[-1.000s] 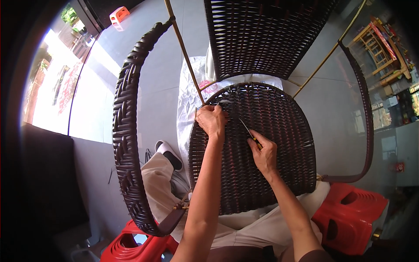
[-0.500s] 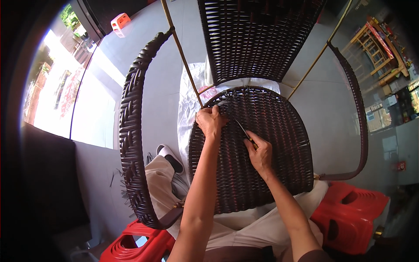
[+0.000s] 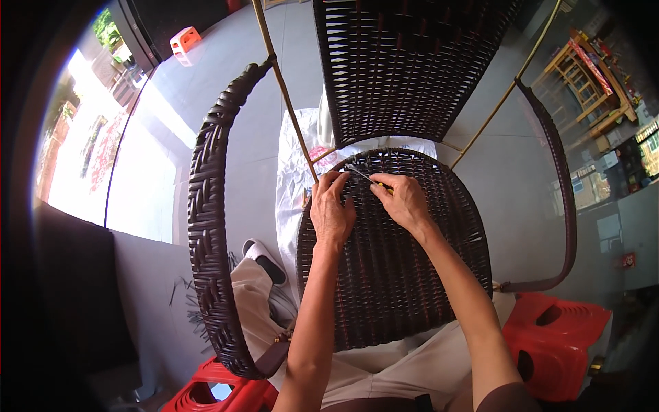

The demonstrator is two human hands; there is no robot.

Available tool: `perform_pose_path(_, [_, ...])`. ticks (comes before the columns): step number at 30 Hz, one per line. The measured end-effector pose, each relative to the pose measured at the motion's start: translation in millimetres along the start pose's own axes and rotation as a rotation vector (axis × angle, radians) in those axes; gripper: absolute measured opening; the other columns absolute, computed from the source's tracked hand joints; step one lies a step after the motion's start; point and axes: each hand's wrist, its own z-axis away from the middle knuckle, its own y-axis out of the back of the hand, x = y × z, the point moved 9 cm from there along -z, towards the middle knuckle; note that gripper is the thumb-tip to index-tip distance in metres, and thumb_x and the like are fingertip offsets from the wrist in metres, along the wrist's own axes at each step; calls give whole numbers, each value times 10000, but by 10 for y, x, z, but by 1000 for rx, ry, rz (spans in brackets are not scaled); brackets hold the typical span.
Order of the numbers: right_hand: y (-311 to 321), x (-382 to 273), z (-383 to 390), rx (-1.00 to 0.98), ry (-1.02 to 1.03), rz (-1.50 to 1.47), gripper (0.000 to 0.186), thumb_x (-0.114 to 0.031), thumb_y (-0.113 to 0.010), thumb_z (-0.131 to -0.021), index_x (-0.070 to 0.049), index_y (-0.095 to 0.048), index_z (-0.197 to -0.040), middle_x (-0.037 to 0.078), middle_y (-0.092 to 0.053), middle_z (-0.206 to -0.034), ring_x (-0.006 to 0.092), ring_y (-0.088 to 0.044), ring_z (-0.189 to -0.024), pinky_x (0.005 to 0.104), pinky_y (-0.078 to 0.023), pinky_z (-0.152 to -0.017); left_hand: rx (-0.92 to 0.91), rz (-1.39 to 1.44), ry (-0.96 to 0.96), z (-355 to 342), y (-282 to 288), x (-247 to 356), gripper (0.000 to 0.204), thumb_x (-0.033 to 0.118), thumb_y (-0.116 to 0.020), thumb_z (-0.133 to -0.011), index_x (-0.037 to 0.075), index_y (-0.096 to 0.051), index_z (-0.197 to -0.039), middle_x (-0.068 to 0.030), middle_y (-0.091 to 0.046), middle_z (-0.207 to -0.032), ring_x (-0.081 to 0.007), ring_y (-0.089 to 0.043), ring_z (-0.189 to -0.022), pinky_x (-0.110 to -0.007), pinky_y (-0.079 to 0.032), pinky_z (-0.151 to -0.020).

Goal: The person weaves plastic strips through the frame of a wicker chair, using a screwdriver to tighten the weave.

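A dark brown woven seat (image 3: 391,275) is in front of me, with a woven backrest (image 3: 405,62) standing beyond it between thin brass-coloured rods (image 3: 288,110). My left hand (image 3: 332,209) is at the seat's upper left rim, fingers bent on the weave and thumb lower; whatever its fingertips hold is hidden. My right hand (image 3: 405,202) grips a slim metal tool with a yellow-and-black handle (image 3: 384,186), its tip in the dark weave just right of my left fingertips. Thickly wrapped armrest (image 3: 209,206) curves down the left side, a thinner one (image 3: 563,178) down the right.
Red plastic stools are at lower right (image 3: 563,329) and lower left (image 3: 199,391). A crumpled white sheet (image 3: 292,158) lies under the seat. A small orange stool (image 3: 184,42) and wooden furniture (image 3: 583,89) stand farther off. A bright doorway (image 3: 82,137) is at left.
My right hand has moved up and left, bringing the tool tip to the seat's rim beside my left fingers. My left hand has shifted its fingers, now stretched further up toward the rim.
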Motion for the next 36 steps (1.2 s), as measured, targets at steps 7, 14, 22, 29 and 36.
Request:
perform_pose_path(7, [-96,-98,-18,-162,-34,146,189,-198,-630,-813,-94,-681,-962,123,-670,-759,277,-650,-678,372,-510,-645,33,-51,-119,137,-66,-83,360,-88,-541,-678,52,-651,-992,-70,-620,-1071,-270,-567,-986,-347,-465,-864])
perform_pose_path(14, [-130,-260,-133,-229,-4,216,205,-179,-616,-805,-57,-681,-956,163,-662,-813,322,-651,-740,375,-512,-684,38,-49,-128,160,-61,-81,370,-96,-522,-671,34,-649,-994,-87,-619,-1080,-277,-577,-972,-354,-471,-855])
perform_pose_path(22, [-246,-342,-64,-238,-16,301,151,-173,-572,-814,-46,-645,-774,195,-626,-703,370,-622,-681,421,-506,-632,77,-31,-144,169,-61,-52,365,-103,-509,-677,31,-651,-985,-111,-605,-1059,-296,-580,-950,-363,-477,-825])
perform_pose_path(29, [-331,-377,66,-53,41,281,136,-119,-564,-831,-39,-574,-722,172,-623,-663,351,-628,-638,421,-504,-557,44,96,-76,159,-37,-225,408,-148,-496,-670,23,-632,-1015,-129,-577,-1056,-314,-563,-954,-366,-477,-799])
perform_pose_path(36, [-253,-355,133,68,163,225,127,-78,-554,-827,-26,-563,-712,148,-613,-606,290,-610,-505,378,-474,-436,189,388,22,224,225,-323,371,-125,-391,-767,12,-622,-1023,-106,-582,-994,-197,-594,-866,-282,-470,-778])
